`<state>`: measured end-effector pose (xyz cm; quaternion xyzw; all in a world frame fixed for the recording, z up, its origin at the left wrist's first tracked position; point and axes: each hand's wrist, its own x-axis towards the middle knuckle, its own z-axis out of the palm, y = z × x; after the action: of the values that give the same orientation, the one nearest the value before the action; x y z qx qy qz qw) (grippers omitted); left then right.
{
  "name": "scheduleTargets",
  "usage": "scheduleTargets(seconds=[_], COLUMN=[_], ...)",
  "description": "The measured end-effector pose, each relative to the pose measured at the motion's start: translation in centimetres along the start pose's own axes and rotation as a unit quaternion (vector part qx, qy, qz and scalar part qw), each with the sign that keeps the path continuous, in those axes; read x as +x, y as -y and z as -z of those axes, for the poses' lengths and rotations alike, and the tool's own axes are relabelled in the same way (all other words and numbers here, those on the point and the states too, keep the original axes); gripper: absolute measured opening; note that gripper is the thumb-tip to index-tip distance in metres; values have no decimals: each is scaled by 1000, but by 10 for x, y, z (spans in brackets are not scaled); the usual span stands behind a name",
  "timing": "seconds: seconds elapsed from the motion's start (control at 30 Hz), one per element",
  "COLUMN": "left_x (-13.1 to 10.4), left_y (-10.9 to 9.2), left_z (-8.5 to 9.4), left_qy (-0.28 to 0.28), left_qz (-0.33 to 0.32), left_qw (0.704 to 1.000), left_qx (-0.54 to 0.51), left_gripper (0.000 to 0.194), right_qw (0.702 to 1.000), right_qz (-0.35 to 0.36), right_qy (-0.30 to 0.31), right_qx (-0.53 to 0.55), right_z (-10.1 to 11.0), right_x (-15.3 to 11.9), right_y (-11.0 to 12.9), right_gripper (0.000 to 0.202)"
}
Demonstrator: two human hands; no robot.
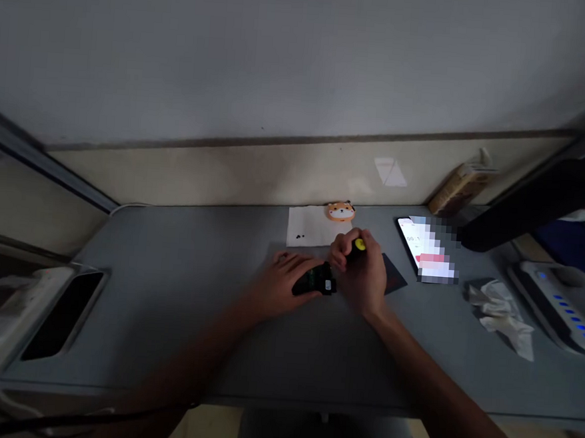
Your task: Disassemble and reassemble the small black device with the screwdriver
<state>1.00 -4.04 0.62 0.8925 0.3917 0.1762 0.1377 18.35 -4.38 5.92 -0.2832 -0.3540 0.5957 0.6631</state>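
My left hand point(279, 281) is closed around a small dark device point(312, 281) and holds it on the desk. A pale label shows at the device's right end; its exact kind cannot be made out. In my right fist is what looks like a screwdriver point(359, 246), with a black handle and a yellow end cap. My right hand point(365, 281) sits just right of the device, and the tool's tip is hidden. Behind the hands lies a white paper sheet point(302, 223), bearing a few tiny dark bits point(299, 236) and an orange animal-face case point(341, 212).
A dark flat sheet point(393, 277) lies partly under my right hand. To the right are a lit phone point(415, 244), crumpled tissue point(503, 317), a power strip point(557, 304) and a black cylinder point(523, 208). Another phone point(62, 316) lies at the left. A wall point(255, 173) bounds the desk behind.
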Motion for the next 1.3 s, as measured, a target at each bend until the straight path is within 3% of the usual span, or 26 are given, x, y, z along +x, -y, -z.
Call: scheduleTargets(seconds=[0.47, 0.67, 1.3], left_x=[0, 0, 0], left_y=[2, -1, 0], left_z=[-4, -3, -1], left_qy=[-2, 2, -8], left_qz=[0, 4, -3], left_qw=[1000, 1000, 1000], left_qx=[8, 17, 26], left_gripper=[49, 44, 50], right_qw=[992, 991, 991], right_qz=[29, 42, 26], right_qy=[12, 44, 19], right_qx=[-118, -122, -133], right_z=[7, 6, 5], right_x=[-9, -13, -9], right_y=[-13, -11, -10], right_gripper=[47, 47, 48])
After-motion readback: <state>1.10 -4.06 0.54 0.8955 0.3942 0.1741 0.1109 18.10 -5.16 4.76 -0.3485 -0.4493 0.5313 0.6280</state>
